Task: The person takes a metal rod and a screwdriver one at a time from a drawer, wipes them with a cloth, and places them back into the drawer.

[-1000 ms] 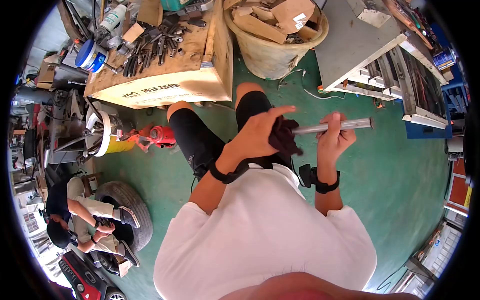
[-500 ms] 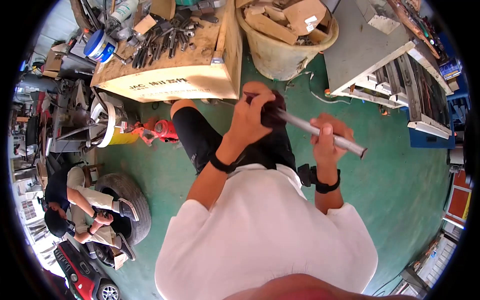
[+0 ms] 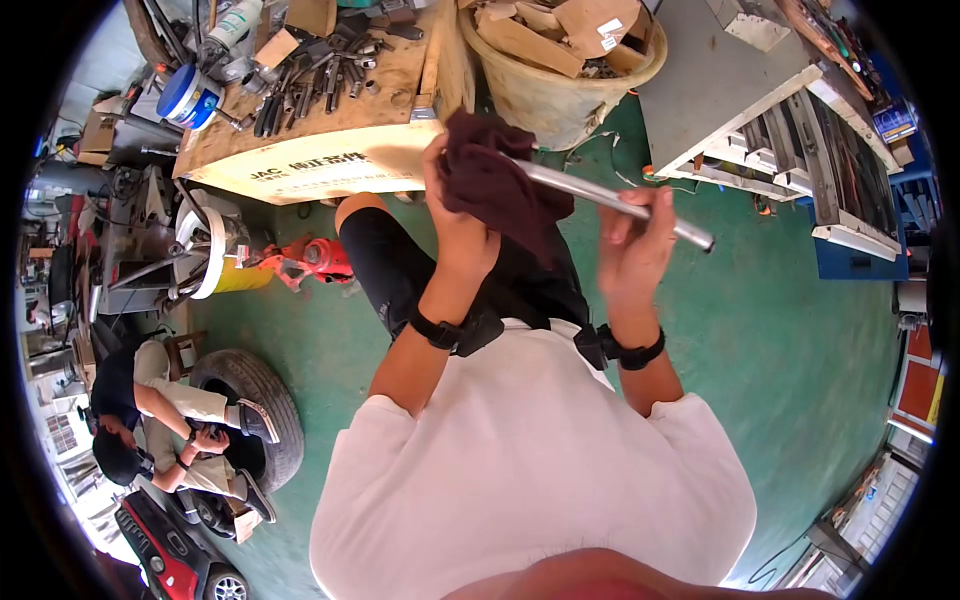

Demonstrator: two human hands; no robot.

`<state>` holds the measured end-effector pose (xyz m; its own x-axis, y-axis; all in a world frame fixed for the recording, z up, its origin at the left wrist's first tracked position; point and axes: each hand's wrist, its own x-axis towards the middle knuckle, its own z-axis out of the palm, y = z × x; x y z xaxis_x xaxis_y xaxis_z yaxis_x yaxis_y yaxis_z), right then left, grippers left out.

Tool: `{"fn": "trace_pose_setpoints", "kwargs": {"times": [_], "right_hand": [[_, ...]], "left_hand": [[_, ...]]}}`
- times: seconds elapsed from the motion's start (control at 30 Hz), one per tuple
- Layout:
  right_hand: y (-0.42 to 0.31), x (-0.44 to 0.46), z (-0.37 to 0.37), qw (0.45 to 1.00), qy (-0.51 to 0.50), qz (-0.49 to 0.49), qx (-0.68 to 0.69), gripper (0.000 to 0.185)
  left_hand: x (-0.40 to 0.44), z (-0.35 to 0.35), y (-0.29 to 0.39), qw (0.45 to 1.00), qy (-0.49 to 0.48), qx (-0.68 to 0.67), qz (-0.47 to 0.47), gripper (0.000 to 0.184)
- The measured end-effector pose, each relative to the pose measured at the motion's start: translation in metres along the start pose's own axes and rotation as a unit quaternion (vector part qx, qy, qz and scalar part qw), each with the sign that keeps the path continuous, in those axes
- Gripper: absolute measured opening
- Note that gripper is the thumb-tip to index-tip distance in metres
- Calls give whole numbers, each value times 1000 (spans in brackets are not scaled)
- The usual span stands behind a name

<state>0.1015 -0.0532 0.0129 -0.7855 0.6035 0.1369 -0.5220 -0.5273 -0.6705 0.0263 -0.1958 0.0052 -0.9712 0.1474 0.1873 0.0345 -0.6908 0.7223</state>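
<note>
A dark maroon cloth (image 3: 492, 175) is bunched in my left hand (image 3: 462, 235), whose fingers are largely hidden behind it. The cloth covers one end of a shiny metal tube (image 3: 575, 186). From there the tube slants down to the right, and its far end sticks out bare. My right hand (image 3: 638, 250) grips the tube nearer that free end, with thumb and fingers on either side; it is slightly blurred. Both hands are raised above my knees, in front of the wooden crate.
Sockets and hand tools (image 3: 315, 90) lie on the wooden crate (image 3: 320, 165). A bin of cardboard (image 3: 560, 105) stands behind my hands, with a grey metal cabinet (image 3: 720, 90) to the right. At left are a red jack (image 3: 318, 260), a tire (image 3: 285, 400) and a seated person (image 3: 165, 400).
My left hand and the cloth have moved up and to the left, and more cloth shows. The tube has shifted upward, and my right hand has moved slightly up and left.
</note>
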Motion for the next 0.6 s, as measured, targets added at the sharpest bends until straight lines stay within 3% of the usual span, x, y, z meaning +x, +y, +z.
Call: {"fn": "trace_pose_setpoints", "kwargs": {"times": [0.03,0.07,0.13,0.17,0.27,0.37,0.4,0.43,0.53,0.6], "right_hand": [[6,-4,-1,1000,3,-1,-1,32],[11,-8,-2,997,-49,-41,-36,31],[12,-13,-3,974,-143,-124,-123,25],[7,-13,-1,975,-141,-121,-123,25],[-7,-6,7,825,-347,-310,-319,20],[-11,-9,16,686,-437,-381,-441,33],[-8,-12,17,665,-435,-394,-462,39],[-7,-12,15,665,-436,-394,-461,39],[-4,-12,9,654,-433,-402,-473,38],[-5,-12,6,687,-419,-378,-458,37]], "left_hand": [[0,1,3,987,41,-134,-82,54],[0,-9,-4,981,23,-176,-76,40],[2,-7,2,976,34,-188,-107,37],[1,-7,4,969,47,-200,-137,35],[1,-10,4,974,95,-164,-125,30],[9,0,12,980,83,-149,-107,30],[11,-1,13,986,77,-110,-100,30],[13,-2,15,991,71,-71,-92,31],[12,-22,16,983,62,-124,-123,35],[10,-26,18,976,39,-162,-140,37]]}}
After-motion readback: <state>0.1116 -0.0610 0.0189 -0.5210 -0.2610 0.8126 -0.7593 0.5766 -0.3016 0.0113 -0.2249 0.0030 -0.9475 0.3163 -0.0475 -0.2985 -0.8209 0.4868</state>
